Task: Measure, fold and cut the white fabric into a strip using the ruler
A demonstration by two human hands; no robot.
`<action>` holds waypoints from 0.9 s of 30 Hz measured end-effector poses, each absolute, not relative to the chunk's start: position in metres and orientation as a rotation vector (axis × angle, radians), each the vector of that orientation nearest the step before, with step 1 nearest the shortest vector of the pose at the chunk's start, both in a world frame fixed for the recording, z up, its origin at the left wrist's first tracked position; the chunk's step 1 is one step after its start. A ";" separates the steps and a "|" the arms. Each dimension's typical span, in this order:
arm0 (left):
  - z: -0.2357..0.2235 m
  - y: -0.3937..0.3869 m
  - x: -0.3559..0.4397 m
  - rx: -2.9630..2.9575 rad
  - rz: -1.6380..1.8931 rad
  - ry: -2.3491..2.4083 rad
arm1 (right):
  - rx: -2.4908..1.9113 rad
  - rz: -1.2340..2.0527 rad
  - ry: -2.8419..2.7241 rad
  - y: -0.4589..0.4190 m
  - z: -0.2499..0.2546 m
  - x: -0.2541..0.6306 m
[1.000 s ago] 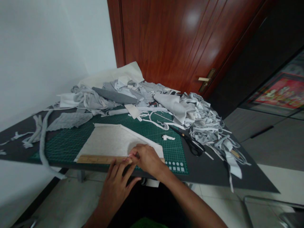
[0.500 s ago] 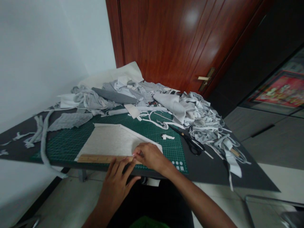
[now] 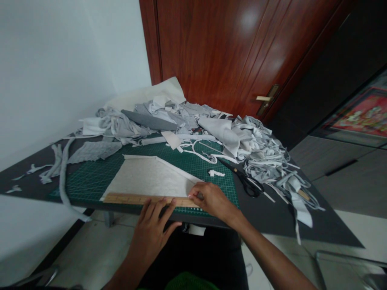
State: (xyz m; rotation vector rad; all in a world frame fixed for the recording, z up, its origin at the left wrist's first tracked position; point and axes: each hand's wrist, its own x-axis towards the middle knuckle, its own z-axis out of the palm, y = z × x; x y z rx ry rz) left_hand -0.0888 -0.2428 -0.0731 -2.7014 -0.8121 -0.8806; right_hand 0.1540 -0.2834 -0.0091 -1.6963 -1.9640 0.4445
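Observation:
A pale, off-white piece of fabric (image 3: 151, 177) with folded edges along its far and right sides lies on the green cutting mat (image 3: 90, 181). Along its near edge runs a wooden ruler (image 3: 127, 198). My left hand (image 3: 154, 225) lies with fingers spread, their tips pressing on the ruler's middle. Near the ruler's right end, my right hand (image 3: 213, 201) is closed in a pinch over the fabric's near edge. Whatever small thing sits between those fingertips is too hidden to name.
Black-handled scissors (image 3: 249, 183) lie right of the mat. A large heap of grey and white fabric scraps (image 3: 260, 149) covers the table's back and right side. A long fabric strip (image 3: 63, 177) hangs over the front edge at left. A brown door (image 3: 211, 52) stands behind.
My right hand has slid rightward along the ruler, toward its right end, still pinched. My left hand stays on the ruler. The whole view has shifted slightly.

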 end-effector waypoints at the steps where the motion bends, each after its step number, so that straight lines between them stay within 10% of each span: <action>1: -0.072 -0.243 -0.089 -2.698 -0.876 -0.811 | -1.704 0.452 -1.965 -0.285 -0.009 0.157; 27: -0.067 -0.248 -0.085 -2.679 -0.874 -0.844 | -1.744 0.501 -1.972 -0.314 -0.005 0.201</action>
